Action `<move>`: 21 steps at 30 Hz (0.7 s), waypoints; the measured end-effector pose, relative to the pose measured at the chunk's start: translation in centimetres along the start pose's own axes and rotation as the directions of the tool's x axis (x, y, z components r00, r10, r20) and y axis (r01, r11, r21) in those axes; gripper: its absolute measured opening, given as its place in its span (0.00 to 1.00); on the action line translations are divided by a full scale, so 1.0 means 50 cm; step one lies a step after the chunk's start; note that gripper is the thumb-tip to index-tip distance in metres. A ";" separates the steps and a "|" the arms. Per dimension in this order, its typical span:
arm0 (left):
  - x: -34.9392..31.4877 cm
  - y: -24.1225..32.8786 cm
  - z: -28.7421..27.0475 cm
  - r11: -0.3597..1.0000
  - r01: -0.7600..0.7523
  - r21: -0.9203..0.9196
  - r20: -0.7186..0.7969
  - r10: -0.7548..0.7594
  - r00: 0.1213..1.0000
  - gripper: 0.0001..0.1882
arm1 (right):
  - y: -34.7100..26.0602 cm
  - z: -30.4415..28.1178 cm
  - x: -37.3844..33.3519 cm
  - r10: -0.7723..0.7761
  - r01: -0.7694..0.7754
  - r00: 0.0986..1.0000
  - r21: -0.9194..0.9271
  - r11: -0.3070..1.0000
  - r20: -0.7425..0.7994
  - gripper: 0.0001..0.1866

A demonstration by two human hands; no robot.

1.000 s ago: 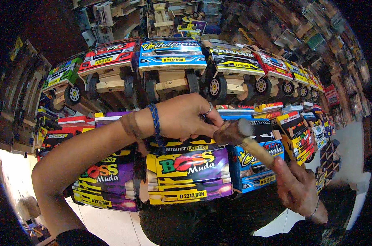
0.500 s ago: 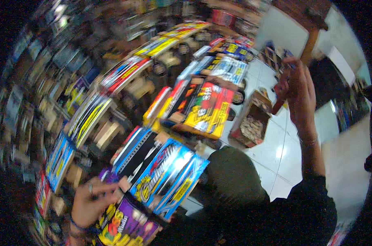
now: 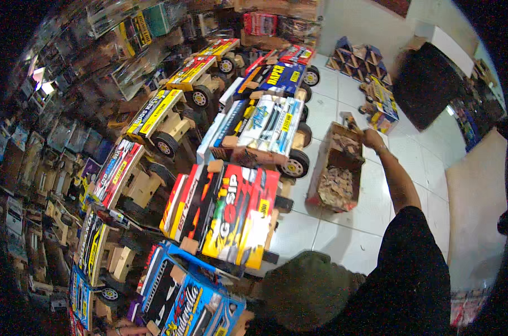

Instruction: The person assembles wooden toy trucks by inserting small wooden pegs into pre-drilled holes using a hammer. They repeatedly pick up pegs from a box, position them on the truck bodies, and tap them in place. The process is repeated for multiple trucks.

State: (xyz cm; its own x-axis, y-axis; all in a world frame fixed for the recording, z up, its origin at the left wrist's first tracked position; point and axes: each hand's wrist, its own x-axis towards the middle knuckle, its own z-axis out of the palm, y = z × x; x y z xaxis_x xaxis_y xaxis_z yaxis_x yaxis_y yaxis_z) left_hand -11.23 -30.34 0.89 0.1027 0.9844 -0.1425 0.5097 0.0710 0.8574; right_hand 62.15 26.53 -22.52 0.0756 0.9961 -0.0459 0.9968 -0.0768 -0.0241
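Note:
My right hand is closed at the far right corner of an open cardboard box. It holds a hammer, angled over the box's far end; the grip is partly hidden. Small wood pieces fill the box's near part. At the lower left edge, only a few fingers of my left hand show beside a blue wooden toy truck. How those fingers are set cannot be made out. Just beyond that truck stands a red and yellow toy truck.
More toy trucks, including a white one and a blue one, line up behind. Another row runs along the left. Stacked wooden frames and a further truck stand on the white tiles. Olive cloth bulges up front.
My right hand has come down from its raised position to the box, bringing the hammer along. My left hand has slipped almost out of view at the bottom. The view has shifted.

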 end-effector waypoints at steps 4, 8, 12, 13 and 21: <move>0.003 -0.001 -0.006 0.988 0.032 -0.152 0.056 -0.024 0.998 0.21 | 0.044 0.110 0.050 -0.023 0.025 1.000 -0.095 0.995 0.014 0.20; 0.010 0.007 -0.014 0.958 0.160 -0.237 0.118 -0.135 0.984 0.22 | 0.070 0.168 0.084 -0.021 0.011 0.994 -0.099 0.995 -0.108 0.20; -0.001 0.015 -0.006 0.915 0.229 -0.331 0.033 -0.231 0.972 0.24 | 0.074 0.143 0.078 -0.052 0.057 0.996 0.064 0.996 -0.075 0.19; -0.006 0.018 -0.006 0.908 0.253 -0.335 0.025 -0.260 0.965 0.24 | 0.063 0.117 0.067 -0.066 0.076 0.997 0.241 0.968 -0.048 0.19; 0.014 0.066 -0.025 0.901 0.391 -0.185 -0.083 -0.411 0.908 0.26 | -0.184 -0.268 -0.171 -0.233 0.023 0.970 0.933 0.358 0.066 0.23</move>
State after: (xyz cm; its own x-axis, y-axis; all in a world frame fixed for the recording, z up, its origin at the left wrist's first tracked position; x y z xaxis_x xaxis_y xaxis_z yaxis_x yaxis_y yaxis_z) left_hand -10.57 -29.22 4.24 -0.1874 0.8778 -0.4409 0.3411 0.4791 0.8088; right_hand 52.69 19.31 -8.51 -0.1612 0.9813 -0.1050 0.3333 -0.0460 -0.9417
